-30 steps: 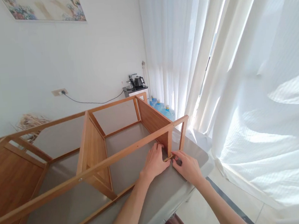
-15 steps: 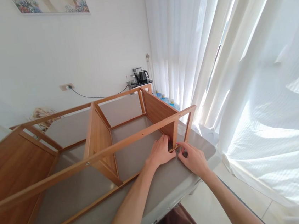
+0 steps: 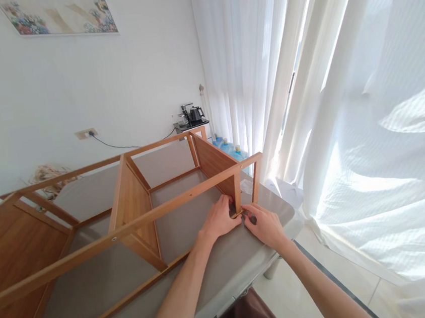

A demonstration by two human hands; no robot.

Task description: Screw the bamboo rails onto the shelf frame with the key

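Observation:
A wooden shelf frame (image 3: 176,193) lies on its side on a grey covered surface (image 3: 223,259). My left hand (image 3: 220,218) is closed around its lower rail at the right-hand end, fingers inside the frame and thumb on the near side. Just across the corner joint, my right hand (image 3: 264,225) has thumb and fingers curled together against the rail's outer side. Whatever those fingers hold is too small and covered to make out. The end panel (image 3: 216,161) rises directly behind both hands.
A black kettle (image 3: 195,113) stands on a small cabinet by the wall. Blue-tinted water bottles (image 3: 230,149) stand along the white curtain (image 3: 334,156). A bundle of dried stalks (image 3: 49,178) is behind the frame. A power cord (image 3: 120,146) runs along the wall.
The whole view has shifted, so the frame and hands appear slightly farther left. Both hands keep the same place at the corner joint, with only slight finger movement.

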